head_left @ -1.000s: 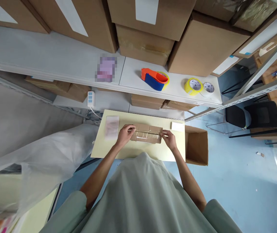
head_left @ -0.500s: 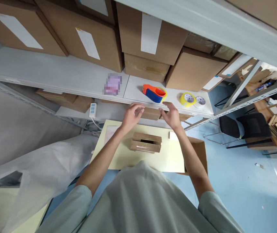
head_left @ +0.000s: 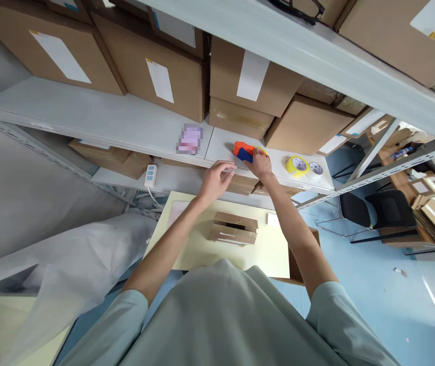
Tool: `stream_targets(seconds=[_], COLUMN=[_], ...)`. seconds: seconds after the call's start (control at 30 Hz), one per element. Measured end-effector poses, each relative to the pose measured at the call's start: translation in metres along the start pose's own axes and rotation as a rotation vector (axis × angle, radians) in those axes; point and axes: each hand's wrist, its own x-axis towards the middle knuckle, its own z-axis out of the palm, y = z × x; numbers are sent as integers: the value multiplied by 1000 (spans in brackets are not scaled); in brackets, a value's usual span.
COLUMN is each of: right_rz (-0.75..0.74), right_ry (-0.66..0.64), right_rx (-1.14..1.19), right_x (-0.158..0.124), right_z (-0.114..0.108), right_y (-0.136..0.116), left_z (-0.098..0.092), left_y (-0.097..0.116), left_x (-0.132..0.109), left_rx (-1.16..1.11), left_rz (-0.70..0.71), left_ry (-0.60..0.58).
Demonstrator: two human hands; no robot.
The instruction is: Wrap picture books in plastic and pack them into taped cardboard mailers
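My right hand [head_left: 260, 163] is up on the white shelf [head_left: 126, 127], its fingers wrapped over the orange and blue tape dispenser [head_left: 242, 151]. My left hand [head_left: 217, 179] hovers just below the shelf edge to the left of the dispenser, fingers loosely curled and apart, holding nothing. Below both hands a small brown cardboard box [head_left: 234, 227] with its flaps nearly closed lies on the pale yellow table [head_left: 194, 249].
A yellow tape roll [head_left: 297, 165] and a white one [head_left: 315, 170] lie right of the dispenser. Large cardboard boxes [head_left: 167, 76] fill the shelf's back. A power strip [head_left: 150, 175] sits lower left, an open carton [head_left: 296, 269] beside the table, a black chair [head_left: 377, 210] at right.
Both hands left the small box and rose to the shelf. My right hand has closed over the tape dispenser; my left stopped just under the shelf edge.
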Motion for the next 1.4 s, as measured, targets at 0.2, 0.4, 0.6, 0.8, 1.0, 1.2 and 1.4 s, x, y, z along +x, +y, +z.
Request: stream_targets(seconds=[0.2,0.4,0.6,0.8,1.0,1.2,1.4], right_rz=[68,21,-40,-76,-83,-98,-117], right_ry=[-15,31,65,96,37,-51,-130], right_rx=[-32,-38,25,101,129,115,62], right_x=[5,-17,-103,-198,-242,-252,-254], right_z=[10,22,32,29,19,9,5], right_y=[-6,0,-1,-20,-44,-55,-59], left_z=[-8,-25,-46,-69,-85,-91,-95], left_y=[-6,-16,-33,-19,-6,-10,-16], left_x=[-14,-27,-47,-77,-96,-106,-112], left_rx=[-43,-89,-130,-184,-210,-211,-229], left_rz=[-36,-83,-165,-142,-119,-118,-155], left_ry=[-14,-34,35,29,-95,-164,-196])
